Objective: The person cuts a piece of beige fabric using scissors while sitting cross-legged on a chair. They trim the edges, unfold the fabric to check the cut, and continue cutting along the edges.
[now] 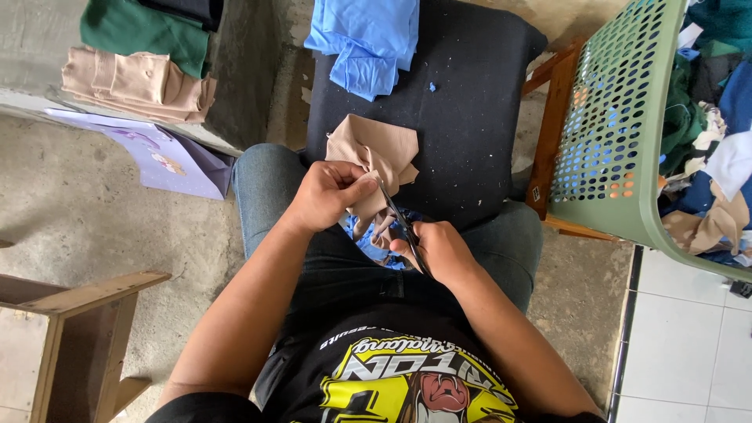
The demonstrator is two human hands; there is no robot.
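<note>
A: What carries the work?
B: A black cushioned stool [470, 117], blue cloth [368, 43] at its far edge.
A: And the hands?
B: Left hand [325, 196] pinches tan fabric [376, 157] taut at the near edge; right hand [439, 251], grip closed around scissors [399, 223] meeting it.

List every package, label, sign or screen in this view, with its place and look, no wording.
Paper bag: on the concrete floor at upper left, leaning at the foot of the grey ledge that bears folded clothes; flat, lavender face with small cartoon-like figures, dark purple side.
Shirt print: on the person's own black shirt at the bottom edge; yellow and white lettering around a reddish-brown figure.
No screens or signs show.
</note>
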